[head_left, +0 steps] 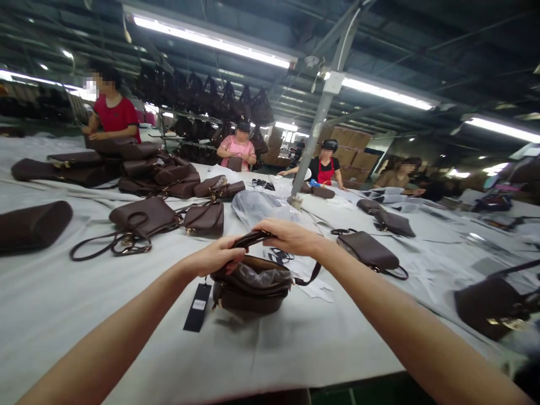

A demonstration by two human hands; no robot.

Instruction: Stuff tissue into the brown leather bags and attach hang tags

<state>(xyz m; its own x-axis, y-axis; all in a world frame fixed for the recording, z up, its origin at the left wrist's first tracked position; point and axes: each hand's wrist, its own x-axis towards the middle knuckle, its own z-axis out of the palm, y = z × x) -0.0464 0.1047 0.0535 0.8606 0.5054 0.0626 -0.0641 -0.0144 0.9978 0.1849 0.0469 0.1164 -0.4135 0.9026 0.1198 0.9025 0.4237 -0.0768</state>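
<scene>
A small dark brown handbag (251,298) stands on the white-covered table in front of me, its top open. Clear plastic stuffing (264,277) shows inside it. My left hand (221,256) is closed on the bag's dark strap, above its left side. Farther right, my right hand (289,236) grips the same folded strap from above, fingers curled over it. From the bag's left side hangs a black tag (197,307) with a white label. One end of the strap loops down at the bag's right side.
Brown bags (162,174) lie piled at the back left, and another bag (367,250) rests to the right. A grey post (314,135) rises from the table (139,315). Clear plastic (261,208) lies beyond my hands. Several people work around the far side.
</scene>
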